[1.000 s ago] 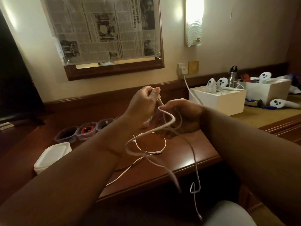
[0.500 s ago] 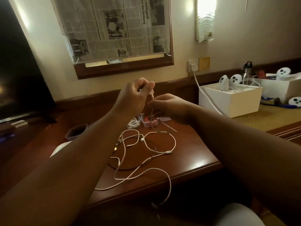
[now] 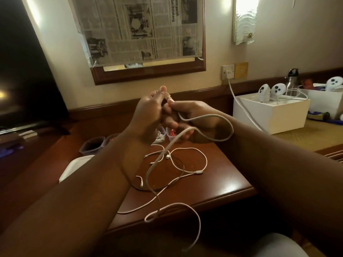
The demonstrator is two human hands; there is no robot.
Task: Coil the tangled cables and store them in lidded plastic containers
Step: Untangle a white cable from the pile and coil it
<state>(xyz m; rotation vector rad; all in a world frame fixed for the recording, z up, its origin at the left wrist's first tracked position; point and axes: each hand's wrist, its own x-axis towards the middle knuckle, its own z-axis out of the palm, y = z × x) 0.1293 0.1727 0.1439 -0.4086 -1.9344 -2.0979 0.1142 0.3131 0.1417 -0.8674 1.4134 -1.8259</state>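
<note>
Both hands are raised together above the wooden table (image 3: 219, 184). My left hand (image 3: 148, 115) pinches one end of a white cable (image 3: 213, 117) between thumb and fingers. My right hand (image 3: 193, 115) grips the same cable just beside it; a loop arcs out over my right wrist and the rest hangs down past the table's front edge. More white cables (image 3: 187, 164) and a thin black one lie tangled on the table below. Small clear plastic containers (image 3: 91, 145) stand in a row behind my left forearm, partly hidden. A white lid (image 3: 74, 167) lies at the left.
A white box (image 3: 269, 115) with white controllers stands at the right, and a charger cord runs from it to the wall socket (image 3: 228, 72). A second white box (image 3: 326, 101) and a metal bottle are behind it. A dark TV screen (image 3: 24, 71) fills the left.
A cable loop has been drawn out over my right wrist, and the hanging tail has swung lower in front of the table. The hands stay close together; the view has drifted slightly.
</note>
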